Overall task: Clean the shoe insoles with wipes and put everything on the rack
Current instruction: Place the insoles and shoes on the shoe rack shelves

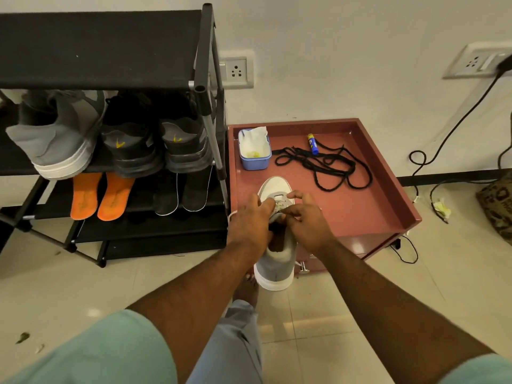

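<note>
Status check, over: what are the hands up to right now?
Left hand and right hand both gripping the grey shoe at its laces. Wipes tub untouched on the red cabinet. Nothing blocking.

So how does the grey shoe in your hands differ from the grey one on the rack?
The held shoe sits on the red cabinet, toe toward the wall; the rack shoe shows its heel. Both hands, left and right, grip the held one; the rack shoe is untouched. Both are grey with white soles.

Red tray-top table (388, 173) carries wipes tub (255, 151), black laces (324, 164) (tangled), glue stick (312, 144).
</note>
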Demonstrator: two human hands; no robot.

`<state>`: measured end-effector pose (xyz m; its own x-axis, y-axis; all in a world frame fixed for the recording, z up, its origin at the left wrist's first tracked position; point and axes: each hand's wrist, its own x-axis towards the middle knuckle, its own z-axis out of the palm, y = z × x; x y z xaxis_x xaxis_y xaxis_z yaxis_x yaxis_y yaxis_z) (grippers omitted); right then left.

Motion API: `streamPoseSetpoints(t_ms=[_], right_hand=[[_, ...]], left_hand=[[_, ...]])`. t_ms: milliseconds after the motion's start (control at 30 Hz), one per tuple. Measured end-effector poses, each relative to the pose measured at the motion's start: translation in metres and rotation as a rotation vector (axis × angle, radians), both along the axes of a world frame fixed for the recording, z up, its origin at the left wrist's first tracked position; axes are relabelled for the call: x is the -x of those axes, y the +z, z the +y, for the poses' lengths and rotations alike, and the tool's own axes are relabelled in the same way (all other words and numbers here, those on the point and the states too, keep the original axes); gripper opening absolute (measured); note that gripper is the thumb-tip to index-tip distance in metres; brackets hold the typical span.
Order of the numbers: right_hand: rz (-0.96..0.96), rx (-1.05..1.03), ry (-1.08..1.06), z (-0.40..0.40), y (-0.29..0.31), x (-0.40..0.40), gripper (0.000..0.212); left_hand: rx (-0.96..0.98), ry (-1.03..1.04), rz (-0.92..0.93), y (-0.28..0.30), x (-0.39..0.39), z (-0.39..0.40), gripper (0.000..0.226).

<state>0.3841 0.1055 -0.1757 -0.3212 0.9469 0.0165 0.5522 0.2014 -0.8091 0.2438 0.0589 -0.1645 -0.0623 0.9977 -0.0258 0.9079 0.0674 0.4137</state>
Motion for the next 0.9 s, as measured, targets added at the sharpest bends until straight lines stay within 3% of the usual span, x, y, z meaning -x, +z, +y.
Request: streamPoseSetpoints(t_ms=[133,267,367,433,500,600,733,900], right_hand=[[0.151,0.166,-0.117,0.002,-0.005,0.006,0.016],[0.250,0.337,-0.312,0.001,-0.023,0.012,0.014],[0.167,0.214,-0.146,-0.004,-0.011,0.011,0.009],[0.157,0.182,-0.016,-0.011,-0.007,0.007,0.008],[0.154,0.169,0.009,-0.020,-0.014,0.001,0.015],[0.090,0.108,-0.075,-0.038,-0.026,0.004,0.042],[0.060,0.018,-0.253,-0.045,-0.029,0.015,0.032],[0.052,0.080,-0.309,-0.049,-0.028,0.015,0.024]], left_hand=[[0.116,0.119,-0.143,-0.014,0.010,-0.003,0.025],[0.102,0.142,-0.112,-0.021,0.006,-0.010,0.031],[-0.119,0.081,-0.008,-0.013,0.000,-0.003,0.047],[-0.204,-0.044,0.018,-0.006,0.002,0.006,0.034],[-0.156,-0.175,0.097,0.002,0.007,0.013,0.016],[-0.036,-0.285,0.088,0.006,0.013,0.016,0.012],[-0.024,-0.226,-0.151,0.001,0.017,0.018,0.005],[-0.017,0.270,-0.562,-0.009,0.020,0.028,0.026]])
